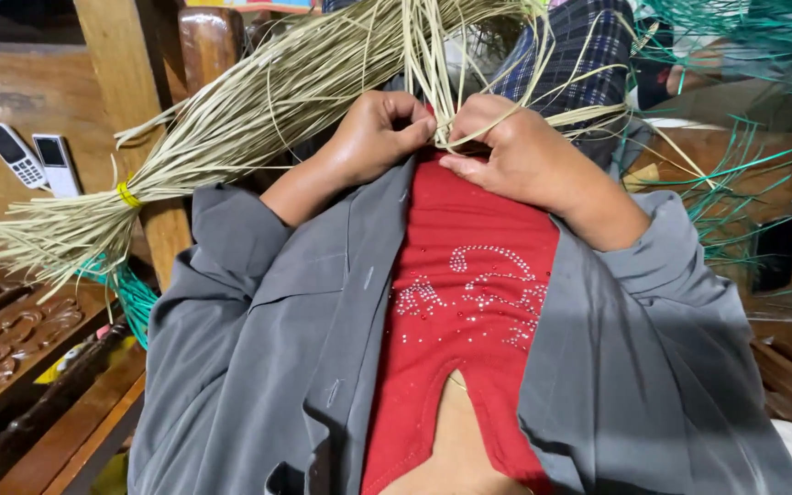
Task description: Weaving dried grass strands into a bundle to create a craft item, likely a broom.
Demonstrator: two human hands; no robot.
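Left hand: the left hand (373, 137) is curled into a loose fist in front of the chest, its grip pinched shut on a few pale straw-coloured reed strips (433, 64) where they cross between the two hands.
Right hand: the right hand (515, 151) sits just beside the left, knuckles up, its grip also closed on the same pale strips, thumb and forefinger pressing them at the meeting point.
Reed strips: the thin strips rise from the pinch point toward the top of the view and fan outward, some curving off to the right across a dark blue plaid cloth (579, 46).
Bundle: a long bundle of pale dried reed (231, 128) lies slanted from the upper middle down to the left, bound near its lower end by a yellow rubber band (127, 194); its cut ends splay out at the far left.
Green strands: bright green plastic strips (735, 174) spread at the right, and more of them (135, 298) show under the splayed end of the bundle at the left.
Clothing: grey long sleeves (258, 302) cover both forearms over a red top with small silver studs (469, 293).
Phones: a small white keypad phone (14, 156) and a white rectangular handset (55, 165) lie side by side on the brown wooden surface (20, 92) at the upper left, well apart from the hands.
Woodwork: a carved dark wooden furniture frame (20, 335) fills the lower left corner, and a pale wooden post (130, 82) stands behind the bundle.
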